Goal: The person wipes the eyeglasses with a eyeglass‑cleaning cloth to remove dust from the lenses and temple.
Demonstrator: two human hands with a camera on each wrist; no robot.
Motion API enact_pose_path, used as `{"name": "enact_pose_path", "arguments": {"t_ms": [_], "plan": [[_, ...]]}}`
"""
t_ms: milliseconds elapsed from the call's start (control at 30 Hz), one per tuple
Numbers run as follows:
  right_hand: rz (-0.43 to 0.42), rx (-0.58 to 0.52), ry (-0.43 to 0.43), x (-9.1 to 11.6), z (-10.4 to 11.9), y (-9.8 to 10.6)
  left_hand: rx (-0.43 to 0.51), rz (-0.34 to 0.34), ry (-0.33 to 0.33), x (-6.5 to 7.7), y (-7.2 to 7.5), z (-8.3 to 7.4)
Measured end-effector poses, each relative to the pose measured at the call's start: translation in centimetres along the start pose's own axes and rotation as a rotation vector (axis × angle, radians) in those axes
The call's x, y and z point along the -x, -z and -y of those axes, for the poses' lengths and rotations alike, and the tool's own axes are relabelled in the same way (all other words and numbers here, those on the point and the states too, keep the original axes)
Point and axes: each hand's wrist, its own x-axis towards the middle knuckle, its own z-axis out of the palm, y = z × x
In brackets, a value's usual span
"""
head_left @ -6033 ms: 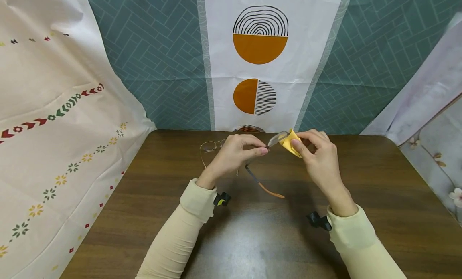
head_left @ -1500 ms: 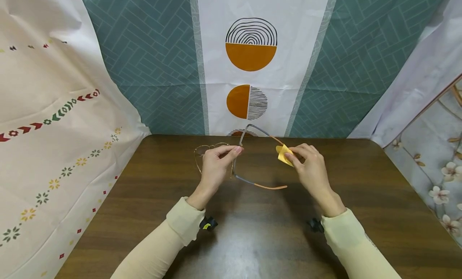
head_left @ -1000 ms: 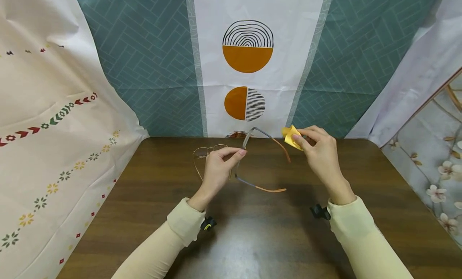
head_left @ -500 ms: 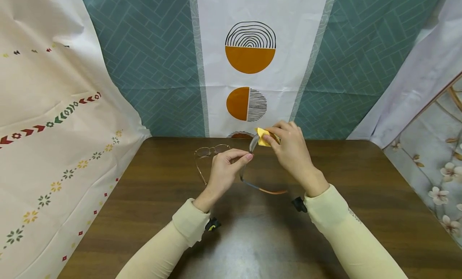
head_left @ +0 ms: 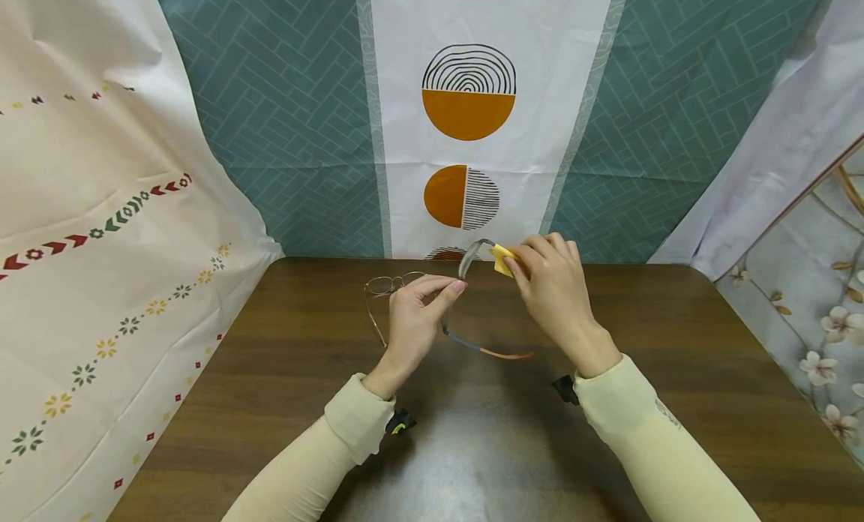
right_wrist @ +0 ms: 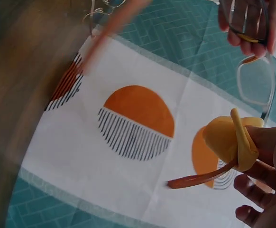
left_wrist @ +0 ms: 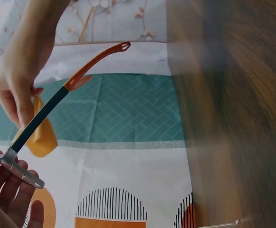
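Observation:
My left hand [head_left: 418, 312] pinches a pair of eyeglasses [head_left: 467, 262] near the bridge, held up above the table with the temples pointing right. The temples are blue-grey with orange ends; the lower temple [head_left: 506, 355] hangs free. My right hand [head_left: 553, 293] grips a folded yellow cloth [head_left: 502, 260] around the upper temple. In the right wrist view the orange tip [right_wrist: 195, 180] sticks out past the cloth, and one clear lens [right_wrist: 255, 80] shows between the hands. The left wrist view shows the cloth [left_wrist: 44, 140] partly behind a temple [left_wrist: 41, 115].
A second pair of glasses with thin gold rims [head_left: 380, 285] lies unfolded on the brown wooden table [head_left: 324, 342], partly hidden behind my left hand. A patterned cloth backdrop [head_left: 304, 132] hangs along the table's far edge, with a cream cloth [head_left: 135, 282] at the left.
Earlier the cloth was at a lens, later at the upper temple's orange tip, then lifted clear to the right. It came back onto the frame and now sits a little farther right, around the upper temple.

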Motion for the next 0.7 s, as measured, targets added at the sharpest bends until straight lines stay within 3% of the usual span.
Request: {"name": "enact_pose_path", "arguments": {"t_ms": [300, 700], "plan": [[-0.038, -0.006, -0.022, 1.6, -1.4, 0.0, 0.081, -0.015, 0.022, -0.2, 0.3, 0.3], [-0.046, -0.065, -0.121, 2.7, -2.3, 0.1, 0.241, -0.014, 0.143, -0.5, 0.6, 0.7]]}}
